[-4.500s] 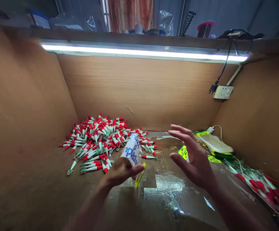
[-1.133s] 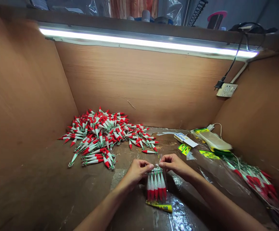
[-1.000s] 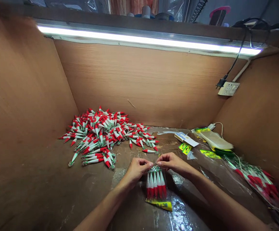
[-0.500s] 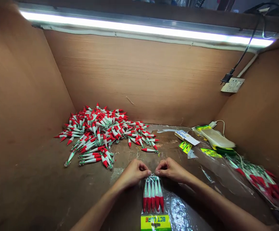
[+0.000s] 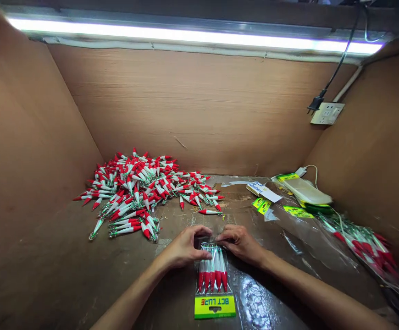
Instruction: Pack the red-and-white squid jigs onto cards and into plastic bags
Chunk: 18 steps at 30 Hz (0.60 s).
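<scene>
A clear plastic packet of squid jigs (image 5: 213,274) lies flat in front of me. Inside, several white-and-red jigs are lined up side by side, red ends toward me. Its yellow-green header card (image 5: 215,306), printed BCT LURE, is at the near end. My left hand (image 5: 187,245) curves around the packet's far left corner, thumb resting on the plastic and fingers spread away from the thumb. At the far right corner, my right hand (image 5: 239,242) has thumb and fingers closed on the clear edge of the packet. Exactly how much plastic it grips is hidden.
A big heap of loose red-and-white jigs (image 5: 134,183) lies at the back left. On the right are a white handwritten card (image 5: 263,191), yellow labels (image 5: 297,211), a stack of empty packets (image 5: 304,189) and filled packets (image 5: 368,245). A plug (image 5: 316,103) hangs by the wall socket.
The packet has slid away from me, so its whole header card now shows. My left thumb and fingers have parted from their pinch. My right hand has turned inward, still at the far edge.
</scene>
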Available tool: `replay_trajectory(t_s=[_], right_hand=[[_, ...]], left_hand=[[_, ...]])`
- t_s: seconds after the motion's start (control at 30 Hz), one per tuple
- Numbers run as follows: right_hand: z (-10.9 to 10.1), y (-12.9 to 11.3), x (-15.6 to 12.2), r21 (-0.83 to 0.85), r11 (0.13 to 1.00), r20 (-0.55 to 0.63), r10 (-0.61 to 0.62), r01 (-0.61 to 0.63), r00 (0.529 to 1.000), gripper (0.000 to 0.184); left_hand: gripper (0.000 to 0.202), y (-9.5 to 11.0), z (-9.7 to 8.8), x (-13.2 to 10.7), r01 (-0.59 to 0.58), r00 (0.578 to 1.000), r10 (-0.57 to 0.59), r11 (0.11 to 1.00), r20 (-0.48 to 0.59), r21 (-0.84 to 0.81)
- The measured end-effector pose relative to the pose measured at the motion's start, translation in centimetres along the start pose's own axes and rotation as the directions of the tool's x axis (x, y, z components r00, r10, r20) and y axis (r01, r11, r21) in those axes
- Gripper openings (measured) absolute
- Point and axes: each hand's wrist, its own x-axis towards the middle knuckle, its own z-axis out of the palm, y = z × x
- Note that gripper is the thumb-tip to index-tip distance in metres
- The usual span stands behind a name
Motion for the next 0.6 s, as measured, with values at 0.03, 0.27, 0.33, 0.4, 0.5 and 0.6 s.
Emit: replay_trajectory(t_s=[0.03, 0.27, 0.33, 0.4, 0.5, 0.6], right_hand=[[0.0, 0.0, 0.0, -0.012, 1.0, 0.001, -0.013, 0.013, 1.0, 0.017], [-0.3, -0.4, -1.3, -0.159, 0.978, 0.035, -0.132, 0.136, 0.991, 0.023], [-0.4, -0.2, -2.0, -0.238, 0.952, 0.072, -0.183, 0.195, 0.98, 0.028], [-0.6, 0.1, -2.6, -0.331, 0.914, 0.098, -0.215, 0.236, 0.972, 0.031], [-1.1, 0.3, -3.1, -0.42, 0.852, 0.162, -0.269, 0.313, 0.949, 0.035], [-1.9, -0.4, -3.3, -0.422, 0.831, 0.238, -0.285, 0.363, 0.928, 0.045]], left_hand=[[0.068, 0.3, 0.2, -0.2, -0.018, 1.0, 0.018, 1.0, -0.005, 0.025], [0.064, 0.5, 1.1, -1.4, -0.094, 0.993, 0.108, 0.971, -0.052, 0.221], [0.055, 0.0, 1.4, -1.7, -0.152, 0.985, 0.169, 0.955, -0.046, 0.255], [0.046, -0.6, 1.7, -1.9, -0.221, 0.971, 0.237, 0.933, -0.023, 0.284], [0.036, -1.3, 2.2, -2.4, -0.306, 0.948, 0.318, 0.884, 0.025, 0.355], [0.036, -1.3, 2.3, -3.2, -0.325, 0.944, 0.314, 0.822, 0.104, 0.467]])
